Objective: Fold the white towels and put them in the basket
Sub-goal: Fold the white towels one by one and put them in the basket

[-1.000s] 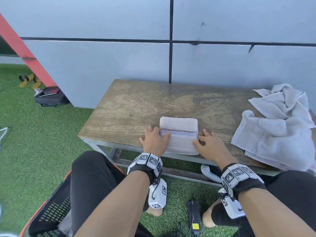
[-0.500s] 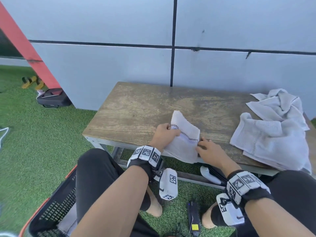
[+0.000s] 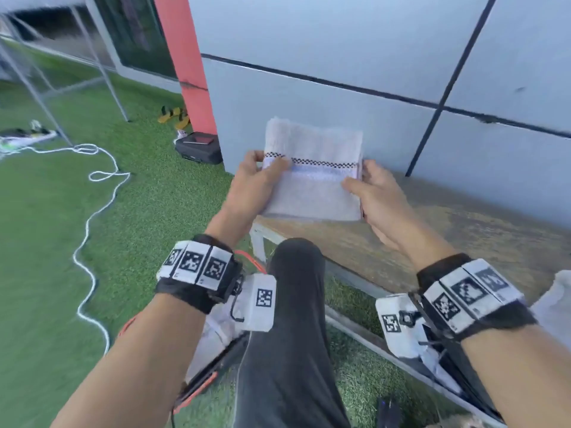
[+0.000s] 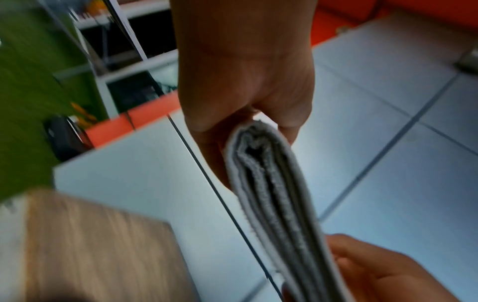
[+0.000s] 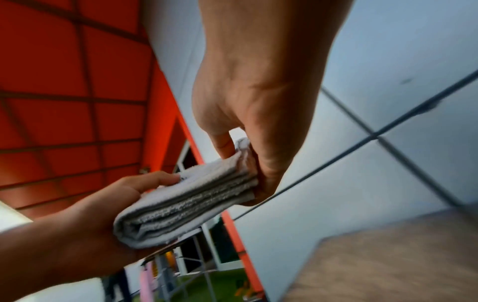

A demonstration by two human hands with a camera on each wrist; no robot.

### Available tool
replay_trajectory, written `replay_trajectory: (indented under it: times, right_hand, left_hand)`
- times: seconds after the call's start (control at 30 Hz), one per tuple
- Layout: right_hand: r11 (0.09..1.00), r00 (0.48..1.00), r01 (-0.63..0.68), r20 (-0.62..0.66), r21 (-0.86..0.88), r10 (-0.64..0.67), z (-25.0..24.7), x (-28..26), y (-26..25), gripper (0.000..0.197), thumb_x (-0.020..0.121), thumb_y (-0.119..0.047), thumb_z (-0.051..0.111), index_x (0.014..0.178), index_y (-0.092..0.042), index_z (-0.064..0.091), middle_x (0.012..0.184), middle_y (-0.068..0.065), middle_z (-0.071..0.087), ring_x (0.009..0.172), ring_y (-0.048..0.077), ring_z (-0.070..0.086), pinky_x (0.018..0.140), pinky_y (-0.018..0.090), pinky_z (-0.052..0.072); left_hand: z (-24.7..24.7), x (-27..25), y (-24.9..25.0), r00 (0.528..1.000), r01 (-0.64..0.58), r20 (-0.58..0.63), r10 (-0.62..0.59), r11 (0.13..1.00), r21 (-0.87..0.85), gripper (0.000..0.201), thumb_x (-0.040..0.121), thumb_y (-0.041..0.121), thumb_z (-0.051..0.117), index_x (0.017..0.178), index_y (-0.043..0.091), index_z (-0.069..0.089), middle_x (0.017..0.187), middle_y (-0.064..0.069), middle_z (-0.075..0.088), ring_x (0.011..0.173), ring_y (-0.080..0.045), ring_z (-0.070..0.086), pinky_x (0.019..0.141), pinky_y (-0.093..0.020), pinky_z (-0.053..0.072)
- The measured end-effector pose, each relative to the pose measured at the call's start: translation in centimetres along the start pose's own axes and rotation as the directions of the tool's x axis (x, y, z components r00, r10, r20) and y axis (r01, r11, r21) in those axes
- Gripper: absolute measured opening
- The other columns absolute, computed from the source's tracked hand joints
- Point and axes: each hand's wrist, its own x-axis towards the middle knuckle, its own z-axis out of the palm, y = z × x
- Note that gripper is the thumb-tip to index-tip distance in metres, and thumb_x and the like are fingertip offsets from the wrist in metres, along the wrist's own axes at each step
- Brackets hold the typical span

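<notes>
Both grips locked on the same folded towel (image 3: 312, 177): left hand (image 3: 253, 183) pinching the left edge with thumb on top, right hand (image 3: 375, 199) pinching the right edge the same way. Held up in the air, clear of the wooden surface (image 3: 448, 230), out past its left end and in front of the grey wall.

Progress-wise, looks like this one's folding is finished and only the drop-off remains. Basket (image 3: 197, 387) barely showing, just a black mesh side with an orange rim down by the left leg, well below the towel, so a carry down and left probably comes next. Can't tell what's already in there. Sliver of more white cloth (image 3: 553, 301) peeking in at the right edge of the head view, sitting on the surface, so likely more to fold after this. No idea how many.

Towel itself: neat flat rectangle, white terry, with a black-and-white checkered band and a pale stripe running across the face. Seen edge-on from the wrist views (image 4: 274, 194) (image 5: 186, 206): several layers stacked tight, rounded fold on one side, loose layer ends on the other. Holding shape fine, nothing drooping or sliding out.
</notes>
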Motion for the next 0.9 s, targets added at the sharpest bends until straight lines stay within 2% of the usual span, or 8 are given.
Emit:
replay_trajectory:
  times: [0.17,0.23,0.4,0.53,0.6,0.67,0.73,0.9]
  right_hand:
    - [0.971,0.968,0.13,0.238,-0.201,-0.08,12.3,2.6,-2.6,0.038,0.097,-0.022,0.058,0.131,-0.023,0.041,0.116,-0.003,0.068,0.094,0.014,0.07,0.087,0.042,0.056]
    - [0.927,0.936,0.156,0.35,-0.34,-0.029,17.2,3.0,-1.6,0.046,0.098,-0.026,0.054,0.138,-0.025,0.03,0.12,0.002,0.065,0.084,0.017,0.07,0.076,0.038,0.057]
    - [0.812,0.86,0.179,0.489,-0.556,0.145,26.4,2.7,6.5,0.042,0.099,-0.012,0.05,0.133,-0.015,0.024,0.077,0.0,0.053,0.053,0.01,0.05,0.038,0.02,0.031]
    - [0.722,0.786,0.068,0.483,-0.688,0.386,29.9,1.8,16.7,0.051,0.095,-0.008,0.047,0.133,-0.022,0.016,0.101,0.014,0.06,0.078,0.027,0.06,0.067,0.038,0.05]
    - [0.647,0.745,0.058,0.464,-0.76,0.478,30.5,1.3,21.4,0.065,0.094,-0.006,0.045,0.145,-0.025,0.009,0.127,0.016,0.056,0.105,0.034,0.06,0.088,0.043,0.05]
    - [0.606,0.682,0.048,0.469,-0.794,0.561,30.9,0.9,24.9,0.058,0.095,-0.001,0.043,0.146,-0.017,0.019,0.11,0.006,0.057,0.098,0.026,0.058,0.081,0.035,0.047]
    - [0.56,0.614,0.065,0.476,-0.826,0.63,31.2,0.9,27.3,0.032,0.094,0.002,0.041,0.119,-0.018,0.038,0.082,-0.003,0.041,0.084,0.022,0.046,0.075,0.034,0.044]
    - [0.562,0.532,0.004,0.478,-0.827,0.699,32.3,1.5,31.7,0.026,0.089,-0.003,0.045,0.101,-0.026,0.051,0.11,0.002,0.055,0.099,0.027,0.06,0.087,0.037,0.052]
  left_hand:
    - [-12.8,-0.8,-3.7,0.952,0.046,-0.302,-0.05,0.999,-0.021,0.024,0.082,0.045,0.065,0.083,0.023,0.054,0.089,0.0,0.06,0.081,-0.017,0.056,0.071,-0.037,0.038]
    - [-16.7,-1.6,-6.6,0.906,0.095,-0.412,-0.096,0.995,-0.024,0.024,0.083,0.04,0.065,0.086,0.02,0.054,0.08,-0.003,0.057,0.069,-0.016,0.053,0.064,-0.034,0.036]
    - [-22.3,-4.8,-17.0,0.773,0.374,-0.567,-0.285,0.926,0.044,0.029,0.088,0.028,0.069,0.074,0.012,0.049,0.048,0.008,0.042,0.044,-0.013,0.039,0.052,-0.03,0.032]
    - [-23.3,-7.3,-26.8,0.697,0.63,-0.535,-0.477,0.764,0.139,0.029,0.087,0.028,0.073,0.088,0.001,0.063,0.063,-0.002,0.058,0.055,-0.019,0.051,0.055,-0.03,0.04]
    - [-22.4,-8.5,-30.2,0.661,0.697,-0.519,-0.542,0.7,0.156,0.028,0.087,0.021,0.072,0.108,0.014,0.054,0.08,-0.001,0.064,0.067,-0.016,0.06,0.06,-0.029,0.046]
    - [-21.6,-9.3,-32.8,0.635,0.748,-0.507,-0.583,0.628,0.215,0.026,0.091,0.016,0.065,0.111,0.024,0.05,0.088,0.003,0.061,0.071,-0.014,0.06,0.058,-0.026,0.046]
    - [-21.0,-9.5,-34.8,0.614,0.782,-0.47,-0.634,0.571,0.251,0.018,0.093,0.011,0.06,0.107,0.021,0.064,0.079,0.004,0.063,0.057,-0.01,0.056,0.045,-0.019,0.041]
    - [-21.2,-8.9,-37.9,0.517,0.85,-0.506,-0.69,0.485,0.206,0.034,0.09,0.002,0.048,0.107,0.022,0.07,0.079,-0.005,0.069,0.049,-0.014,0.052,0.039,-0.018,0.035]
